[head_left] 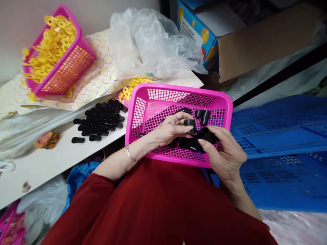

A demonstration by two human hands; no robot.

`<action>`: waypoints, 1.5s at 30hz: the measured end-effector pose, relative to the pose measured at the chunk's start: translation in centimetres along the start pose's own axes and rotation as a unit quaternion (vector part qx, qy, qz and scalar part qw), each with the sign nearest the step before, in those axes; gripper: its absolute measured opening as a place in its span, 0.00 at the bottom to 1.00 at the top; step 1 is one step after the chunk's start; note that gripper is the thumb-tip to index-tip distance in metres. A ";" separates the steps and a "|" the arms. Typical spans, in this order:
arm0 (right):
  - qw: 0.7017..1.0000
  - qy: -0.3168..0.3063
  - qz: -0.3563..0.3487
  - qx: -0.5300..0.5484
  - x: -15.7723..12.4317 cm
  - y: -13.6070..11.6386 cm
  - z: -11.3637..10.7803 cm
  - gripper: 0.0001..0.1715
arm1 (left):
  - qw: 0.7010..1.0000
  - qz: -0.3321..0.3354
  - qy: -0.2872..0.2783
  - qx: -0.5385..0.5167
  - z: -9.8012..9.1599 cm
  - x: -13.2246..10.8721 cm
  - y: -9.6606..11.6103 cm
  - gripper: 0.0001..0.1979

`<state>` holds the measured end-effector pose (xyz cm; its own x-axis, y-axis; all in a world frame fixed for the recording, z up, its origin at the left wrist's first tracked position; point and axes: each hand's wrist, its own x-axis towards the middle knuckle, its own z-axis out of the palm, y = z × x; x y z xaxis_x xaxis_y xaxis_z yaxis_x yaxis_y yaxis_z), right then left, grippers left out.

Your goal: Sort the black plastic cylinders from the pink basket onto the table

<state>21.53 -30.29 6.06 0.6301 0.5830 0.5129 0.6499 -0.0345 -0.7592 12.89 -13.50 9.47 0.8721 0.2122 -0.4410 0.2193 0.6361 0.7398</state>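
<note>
My left hand [176,127] reaches over a pink plastic basket [135,102], its fingers closed on a short black plastic cylinder [189,125]. My right hand [224,151] grips a wider black plastic tube [207,136], whose hollow end faces the left hand's piece. The two parts are close together; whether they touch I cannot tell. Beneath the hands, more black pieces [205,117] lie loose on the basket's mesh floor, some hidden by my fingers. The basket rests near my lap, its left end by the white table [58,160].
Many black cylinders [99,119] are clustered on the table. A tilted pink basket [87,51] holds yellow ring-shaped parts [55,44], with more yellow parts [129,88] nearby. Clear plastic bags [153,41], an open cardboard box [255,41] and blue perforated crates [281,126] stand around.
</note>
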 end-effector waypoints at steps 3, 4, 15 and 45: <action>1.000 -0.008 -0.016 -0.013 -0.2 -0.4 0.3 0.22 | 0.998 0.002 0.026 -0.048 0.0 0.1 -0.2 0.16; 1.000 -0.008 -0.020 -0.020 -0.2 -0.5 0.4 0.22 | 0.997 0.000 0.033 -0.064 0.0 0.1 -0.3 0.15; 0.996 -0.014 -0.049 -0.069 -0.4 -0.4 1.1 0.20 | 0.993 0.044 0.079 -0.076 0.5 -0.4 -1.0 0.18; 0.969 -0.007 0.139 0.203 -1.4 1.5 1.4 0.20 | 0.988 -0.006 0.049 -0.147 -0.1 -0.2 -2.4 0.12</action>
<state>21.05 -30.05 3.60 0.7497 0.6078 0.2619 0.2326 0.1284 -0.9641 12.18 -15.01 7.73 0.8209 0.2651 -0.5059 0.0797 0.8239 0.5611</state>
